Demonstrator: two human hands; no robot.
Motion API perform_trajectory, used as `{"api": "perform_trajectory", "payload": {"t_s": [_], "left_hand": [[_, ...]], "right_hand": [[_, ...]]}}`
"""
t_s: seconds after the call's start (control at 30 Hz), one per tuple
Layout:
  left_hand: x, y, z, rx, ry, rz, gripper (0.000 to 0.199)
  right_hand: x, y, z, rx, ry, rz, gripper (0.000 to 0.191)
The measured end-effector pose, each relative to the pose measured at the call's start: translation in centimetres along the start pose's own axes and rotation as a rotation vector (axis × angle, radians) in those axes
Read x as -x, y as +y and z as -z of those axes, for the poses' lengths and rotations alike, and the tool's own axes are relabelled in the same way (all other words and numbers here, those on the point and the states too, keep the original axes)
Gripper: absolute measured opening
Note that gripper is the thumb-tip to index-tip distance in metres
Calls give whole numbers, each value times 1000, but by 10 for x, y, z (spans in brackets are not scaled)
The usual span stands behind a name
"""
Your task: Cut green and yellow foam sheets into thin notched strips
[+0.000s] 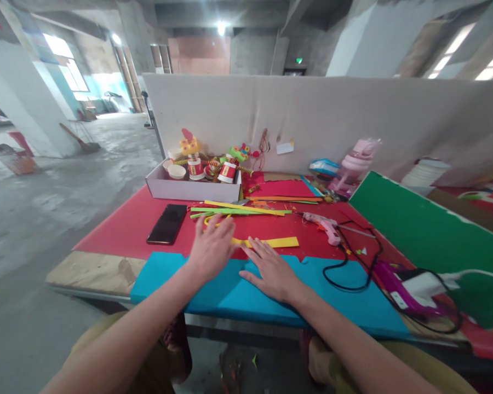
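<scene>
My left hand (212,249) is bent over the left part of a yellow paper strip (283,242), fingers curled down onto it and slightly blurred. A curled yellow piece (213,220) shows just beyond its fingers; whether it belongs to the same strip is hidden. My right hand (272,272) lies flat with fingers stretched out, its fingertips touching the strip's near edge. Under both wrists a blue sheet (230,290) covers the table's front. Green strips (250,210) and another yellow strip (246,207) lie just behind the hands.
A black phone (167,224) lies left. Behind it, a white box (193,190) holds paper-cup figures (195,168). On the right are a pink glue gun (324,225), its looping black cable (345,288), a purple power strip (411,293) and a green board (431,241). A pale partition (213,109) stands behind.
</scene>
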State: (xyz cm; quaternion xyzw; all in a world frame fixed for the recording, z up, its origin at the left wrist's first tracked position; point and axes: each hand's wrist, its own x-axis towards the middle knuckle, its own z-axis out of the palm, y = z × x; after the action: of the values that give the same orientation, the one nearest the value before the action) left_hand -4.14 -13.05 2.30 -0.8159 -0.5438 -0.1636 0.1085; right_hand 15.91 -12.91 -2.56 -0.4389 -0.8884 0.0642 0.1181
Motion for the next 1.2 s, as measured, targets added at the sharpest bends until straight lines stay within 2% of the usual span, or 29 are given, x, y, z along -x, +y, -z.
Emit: {"api": "perform_trajectory", "payload": {"t_s": [0.1, 0.2, 0.3, 0.57, 1.2], "left_hand": [[8, 29, -18, 60, -71, -103, 53], [14, 37, -33, 66, -100, -64, 61], [17, 33, -37, 61, -119, -38, 66], [24, 21, -34, 72, -187, -57, 75], [44, -6, -22, 13, -201, -3, 77]], "right_hand": [[0, 3, -5, 23, 9, 0, 61], [-1, 6, -9, 44, 22, 12, 55], [-1, 7, -10, 52, 39, 21, 54], [-2, 5, -9, 62, 50, 27, 54], [-2, 4, -7, 43, 37, 9, 55]]}}
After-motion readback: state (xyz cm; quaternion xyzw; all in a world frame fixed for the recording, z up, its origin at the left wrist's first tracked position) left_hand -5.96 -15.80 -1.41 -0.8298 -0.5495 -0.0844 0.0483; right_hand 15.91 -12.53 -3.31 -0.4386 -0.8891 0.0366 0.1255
